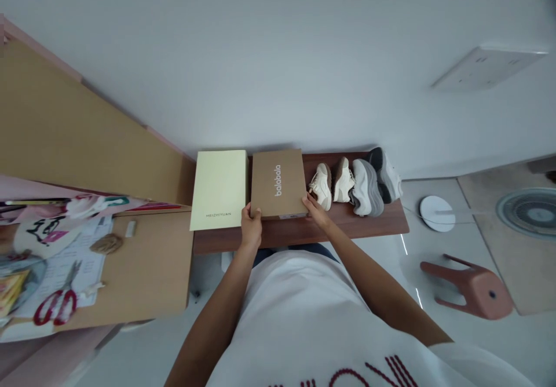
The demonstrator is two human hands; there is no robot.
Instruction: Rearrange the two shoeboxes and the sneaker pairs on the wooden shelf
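Observation:
A brown cardboard shoe box (278, 182) printed "balabala" lies on a low dark wooden shelf (304, 230). My left hand (251, 227) grips its near left corner, fingers closed on the edge. My right hand (316, 210) holds the near right corner, thumb on top. A pale yellow box (219, 189) marked "MEIZHIYUAN" lies right beside it on the left, touching or nearly so.
Small cream shoes (332, 184) and grey sneakers (376, 184) stand in a row on the shelf to the right. A wooden desk (143, 265) with red scissors (58, 305) and papers is at left. A pink stool (471, 288), white round base (436, 213) and fan (527, 212) sit on the floor.

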